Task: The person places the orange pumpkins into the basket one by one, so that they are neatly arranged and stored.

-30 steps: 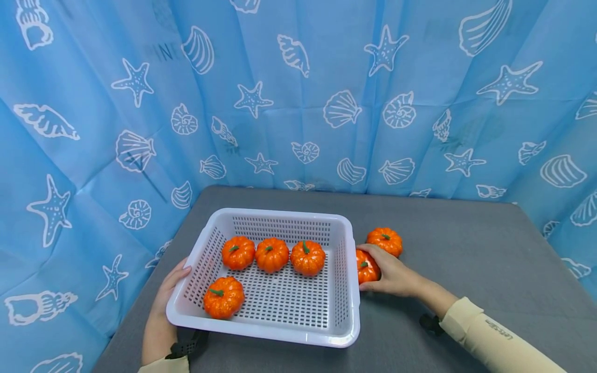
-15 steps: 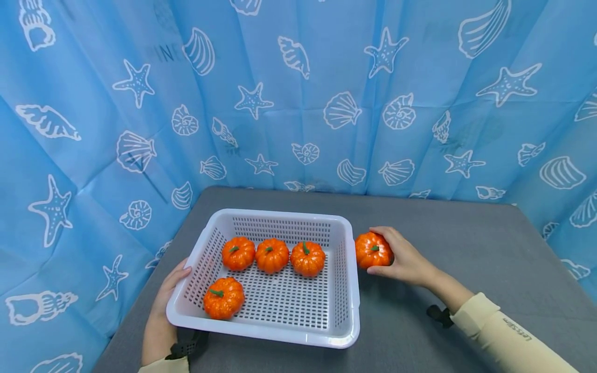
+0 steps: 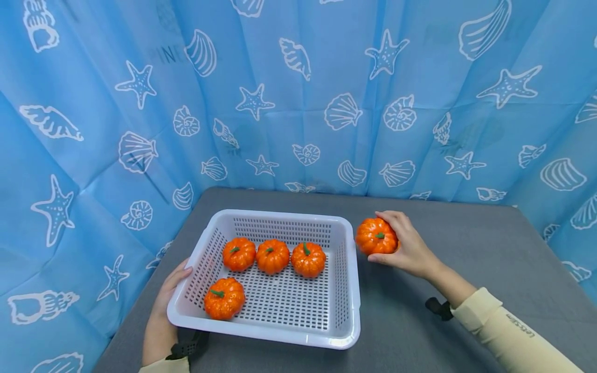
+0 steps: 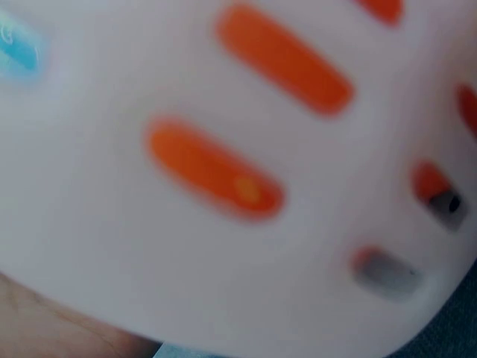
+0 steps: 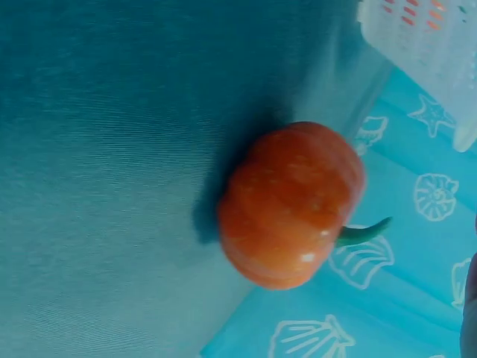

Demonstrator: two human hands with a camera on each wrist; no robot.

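Note:
A white plastic basket [image 3: 261, 334] with slotted walls sits on the table with several small orange pumpkins [image 3: 273, 256] inside. My left hand [image 3: 169, 290] holds its left side, fingertips at the rim; in the left wrist view the basket wall [image 4: 112, 246] fills most of the picture. To the right of the basket, my right hand [image 3: 408, 248] grips another orange pumpkin [image 3: 374, 235] with a green stem, thumb and fingers around it. The right wrist view has a pumpkin [image 5: 291, 205] lying on the table, mostly hidden in the head view; only a sliver of my right hand enters at the edge.
The grey cloth-covered table [image 3: 466, 248] stretches away to the right. Behind it and at the left hangs a blue curtain [image 3: 298, 103] printed with white shells and starfish. A black wrist strap [image 3: 438, 309] shows under the right forearm.
My right hand has moved away from the basket's right wall with the gripped pumpkin, up and to the right in the head view, covering the other pumpkin. My left hand and the basket stay put.

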